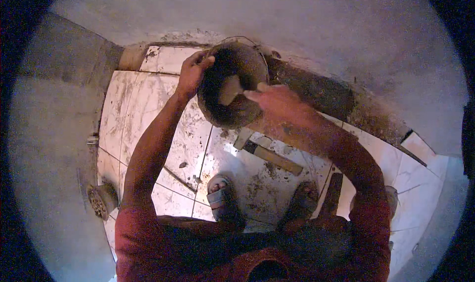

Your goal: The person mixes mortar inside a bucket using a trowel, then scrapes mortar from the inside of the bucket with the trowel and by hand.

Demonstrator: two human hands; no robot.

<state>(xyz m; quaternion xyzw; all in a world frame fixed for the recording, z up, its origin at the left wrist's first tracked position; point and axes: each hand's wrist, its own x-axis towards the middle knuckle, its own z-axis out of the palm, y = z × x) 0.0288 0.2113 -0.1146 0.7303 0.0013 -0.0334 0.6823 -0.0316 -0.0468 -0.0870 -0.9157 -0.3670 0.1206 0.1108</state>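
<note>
A round dark bucket [210, 113] with a thin wire handle stands tilted near the wall, its mouth facing me. My left hand [196, 69] grips its rim at the upper left. Inside the mouth, my right hand [272, 96] holds a trowel [231, 90], whose flat blade lies within the bucket. The trowel's handle is hidden by my fingers, and the bucket's contents are too dark to make out.
A hammer-like tool with a wooden handle [282, 161] lies on the dirty white floor tiles [189, 133] between the bucket and my sandalled feet. An untiled dark strip [315, 85] runs along the wall. A round container [102, 201] is at the left.
</note>
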